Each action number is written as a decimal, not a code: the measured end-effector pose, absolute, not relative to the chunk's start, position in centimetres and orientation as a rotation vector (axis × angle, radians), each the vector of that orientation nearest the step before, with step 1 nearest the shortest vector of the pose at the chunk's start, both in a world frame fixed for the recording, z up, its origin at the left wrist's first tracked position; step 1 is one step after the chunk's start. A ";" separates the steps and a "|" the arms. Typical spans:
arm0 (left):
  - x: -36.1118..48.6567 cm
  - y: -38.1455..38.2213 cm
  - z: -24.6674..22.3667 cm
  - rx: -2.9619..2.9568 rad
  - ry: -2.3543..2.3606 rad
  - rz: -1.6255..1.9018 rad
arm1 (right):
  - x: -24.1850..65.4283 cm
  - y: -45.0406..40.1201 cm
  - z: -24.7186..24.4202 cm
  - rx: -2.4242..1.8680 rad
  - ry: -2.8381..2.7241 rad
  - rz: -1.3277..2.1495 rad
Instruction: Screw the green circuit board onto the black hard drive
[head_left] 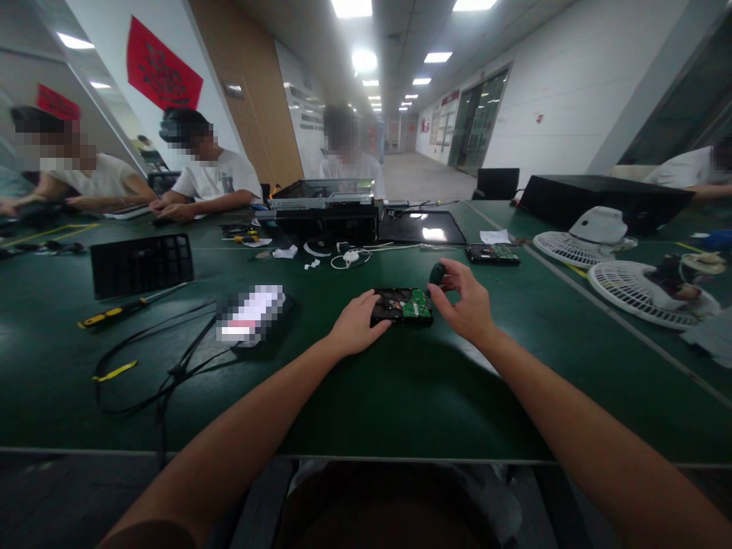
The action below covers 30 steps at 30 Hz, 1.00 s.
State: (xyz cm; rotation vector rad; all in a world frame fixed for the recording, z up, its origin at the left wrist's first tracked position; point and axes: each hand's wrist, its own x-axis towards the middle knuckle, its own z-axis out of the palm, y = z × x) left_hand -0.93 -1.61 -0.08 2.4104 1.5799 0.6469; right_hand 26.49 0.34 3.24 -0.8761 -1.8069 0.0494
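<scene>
A hard drive (394, 306) lies flat on the green table, its green circuit board facing up at the right end. My left hand (359, 324) grips its left end, with fingers along the far side and thumb at the near edge. Just beyond the drive's right end, my right hand (466, 301) is raised a little above the table. Between its thumb and fingertips it pinches a small, dark, rounded piece (438, 273), too small to name for certain. Part of that piece is hidden by the fingers.
A second hard drive (492, 254) lies behind my right hand. White fan grilles (634, 293) stand at right, near a black case (606, 200). An open metal chassis (323, 210) is at the back. A lit phone (252, 313), black cables (177, 371) and a yellow-black screwdriver (114, 313) lie left.
</scene>
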 end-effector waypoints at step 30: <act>-0.9 -1.7 0.0 2.411 1.587 0.645 | 26.5 0.6 2.8 -0.866 -1.822 0.023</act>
